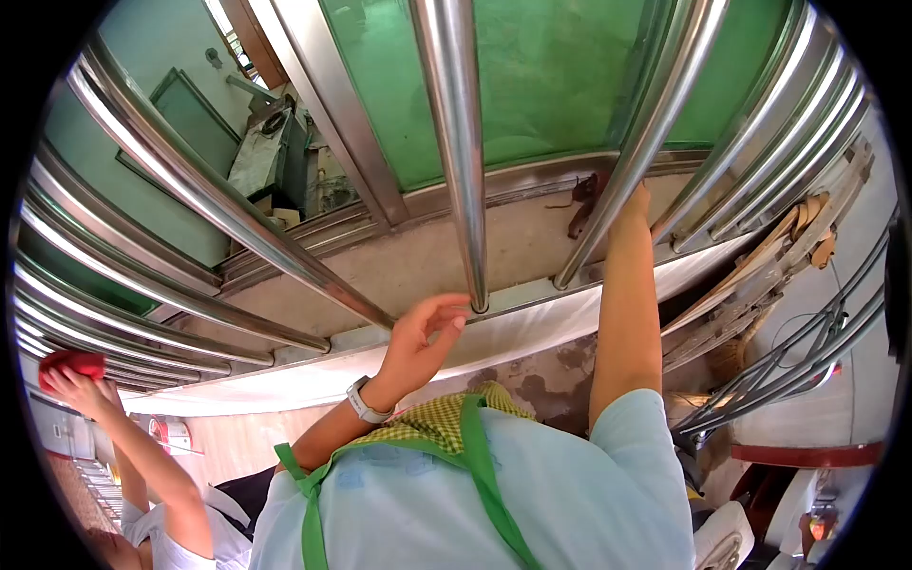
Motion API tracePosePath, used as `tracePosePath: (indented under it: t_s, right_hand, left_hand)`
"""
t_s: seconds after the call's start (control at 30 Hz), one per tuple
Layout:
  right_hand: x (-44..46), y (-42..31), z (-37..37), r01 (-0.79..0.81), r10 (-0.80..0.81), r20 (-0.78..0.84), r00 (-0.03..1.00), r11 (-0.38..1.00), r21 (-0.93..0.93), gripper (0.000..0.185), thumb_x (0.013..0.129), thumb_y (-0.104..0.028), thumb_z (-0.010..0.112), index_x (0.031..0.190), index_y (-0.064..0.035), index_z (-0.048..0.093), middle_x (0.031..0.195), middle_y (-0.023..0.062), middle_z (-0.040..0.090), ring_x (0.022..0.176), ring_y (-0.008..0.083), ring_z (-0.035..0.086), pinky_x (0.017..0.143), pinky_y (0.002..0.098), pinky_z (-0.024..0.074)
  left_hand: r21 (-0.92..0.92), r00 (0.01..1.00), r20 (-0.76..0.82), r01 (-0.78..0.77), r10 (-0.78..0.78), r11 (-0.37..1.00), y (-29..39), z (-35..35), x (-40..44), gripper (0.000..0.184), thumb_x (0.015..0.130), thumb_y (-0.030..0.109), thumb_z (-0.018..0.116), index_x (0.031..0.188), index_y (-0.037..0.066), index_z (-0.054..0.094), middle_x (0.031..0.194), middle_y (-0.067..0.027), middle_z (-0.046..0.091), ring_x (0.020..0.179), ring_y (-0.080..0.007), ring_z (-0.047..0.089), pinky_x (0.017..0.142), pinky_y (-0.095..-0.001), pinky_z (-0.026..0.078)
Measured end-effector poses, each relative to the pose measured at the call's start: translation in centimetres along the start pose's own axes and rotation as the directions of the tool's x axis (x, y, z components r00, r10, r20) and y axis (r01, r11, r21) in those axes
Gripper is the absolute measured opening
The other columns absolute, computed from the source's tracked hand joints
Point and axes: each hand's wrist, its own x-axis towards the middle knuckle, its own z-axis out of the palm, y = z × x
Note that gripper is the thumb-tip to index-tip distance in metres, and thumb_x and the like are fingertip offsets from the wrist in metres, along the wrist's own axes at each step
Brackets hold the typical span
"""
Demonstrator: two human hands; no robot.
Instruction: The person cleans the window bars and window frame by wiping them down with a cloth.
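Note:
My left hand [423, 337], with a white-banded watch [369, 403] on its wrist, is open beside the foot of a metal bar [454, 142]. Its fingers are loosely bent, with the thumb apart, and the fingertips reach the bar or nearly so. My right arm stretches forward through the bars, and my right hand [639, 201] is partly hidden behind a slanted bar [655, 123]. A dark red rag [585, 204] comes out on the other side of that bar, over the dusty sill [518, 223], where my right fingers reach. The fingers themselves do not show.
Green window panes [541, 85] stand behind the row of bars. At the left, another person's hand [81, 391] holds a red cloth [71, 369] against the bars. A bucket [172, 437] stands below. Wooden boards [769, 266] and cables [807, 356] are at my right.

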Motion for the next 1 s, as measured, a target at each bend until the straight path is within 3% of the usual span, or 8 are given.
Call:
tracePosePath:
  t_s: [0.1,0.13,0.3,0.53,0.83,0.87,0.93,1.0]
  right_hand:
    - [-0.6,-0.1,2.4,0.109,-0.106,-0.116,0.988,0.994,0.018,0.025,0.070,0.007,0.046,0.094,0.0036,0.053,0.088,0.0142,0.057,0.067,0.0253,0.058,0.053,0.0372,0.0480]
    - [-0.1,0.0,2.4,0.075,-0.076,-0.095,0.993,0.997,-0.011,0.018,0.069,0.004,0.046,0.086,0.0043,0.052,0.080,0.0147,0.057,0.063,0.0287,0.057,0.054,0.0391,0.0486]
    - [-0.2,0.5,2.1,-0.094,0.097,0.058,0.994,0.994,-0.059,0.013,0.071,-0.001,0.047,0.082,0.0034,0.051,0.074,0.0156,0.056,0.061,0.0309,0.056,0.054,0.0424,0.0487]
    - [-2.3,1.5,3.4,-0.352,0.383,0.258,0.887,0.922,-0.162,0.011,0.073,-0.008,0.048,0.077,0.0022,0.051,0.067,0.0168,0.054,0.058,0.0338,0.055,0.053,0.0472,0.0490]
    - [-1.5,5.7,4.2,-0.500,0.548,0.247,0.799,0.835,-0.231,0.011,0.071,-0.011,0.050,0.065,-0.0015,0.050,0.060,0.0154,0.053,0.057,0.0339,0.055,0.059,0.0519,0.0491]
    - [-6.1,3.5,5.6,-0.506,0.539,0.243,0.806,0.842,-0.189,0.007,0.070,-0.009,0.050,0.070,-0.0029,0.053,0.064,0.0150,0.056,0.055,0.0297,0.053,0.053,0.0405,0.0468]
    - [-4.6,5.4,4.6,-0.492,0.556,0.301,0.774,0.829,-0.266,0.009,0.069,-0.011,0.052,0.069,-0.0024,0.054,0.064,0.0152,0.057,0.056,0.0292,0.054,0.055,0.0391,0.0475]
    - [-5.5,5.6,4.4,-0.539,0.638,0.408,0.652,0.770,-0.342,0.015,0.067,-0.017,0.056,0.065,-0.0015,0.055,0.063,0.0138,0.057,0.055,0.0271,0.053,0.057,0.0353,0.0481]
  left_hand:
    - [0.040,0.992,0.120,0.034,-0.038,0.999,-0.9,-0.5,-0.4,0.023,0.088,0.006,0.052,0.110,0.001,0.052,0.107,-0.0061,0.057,0.099,-0.0136,0.055,0.085,-0.0263,0.043]
    - [0.038,0.993,0.116,0.032,-0.036,0.999,-0.8,-0.4,-0.4,0.023,0.088,0.006,0.052,0.110,0.001,0.052,0.107,-0.0061,0.057,0.099,-0.0136,0.055,0.085,-0.0263,0.043]
    - [0.107,0.972,0.229,0.016,-0.041,0.994,-0.2,0.0,-0.4,0.018,0.089,0.008,0.052,0.105,0.000,0.055,0.102,-0.0064,0.058,0.096,-0.0124,0.056,0.083,-0.0257,0.044]
    - [0.070,0.971,0.232,0.041,-0.056,0.997,0.4,-1.5,0.1,0.018,0.089,0.008,0.051,0.104,0.000,0.056,0.099,-0.0065,0.059,0.095,-0.0126,0.056,0.083,-0.0258,0.044]
    - [0.117,0.941,0.334,0.006,-0.045,0.993,0.4,-1.7,0.0,0.017,0.087,0.010,0.054,0.101,0.001,0.058,0.097,-0.0085,0.062,0.089,-0.0148,0.059,0.080,-0.0269,0.047]
    - [0.118,0.944,0.328,0.003,-0.042,0.993,0.4,-1.7,0.0,0.017,0.087,0.010,0.054,0.101,0.001,0.058,0.097,-0.0084,0.062,0.089,-0.0147,0.059,0.079,-0.0268,0.047]
    - [0.123,0.944,0.329,-0.009,-0.032,0.992,0.6,-1.7,0.0,0.017,0.087,0.011,0.054,0.101,0.001,0.058,0.097,-0.0083,0.062,0.089,-0.0146,0.059,0.079,-0.0266,0.047]
    - [0.117,0.945,0.322,0.023,-0.060,0.993,0.8,-1.7,-0.1,0.018,0.088,0.012,0.054,0.101,0.001,0.058,0.098,-0.0079,0.062,0.089,-0.0141,0.059,0.079,-0.0262,0.047]
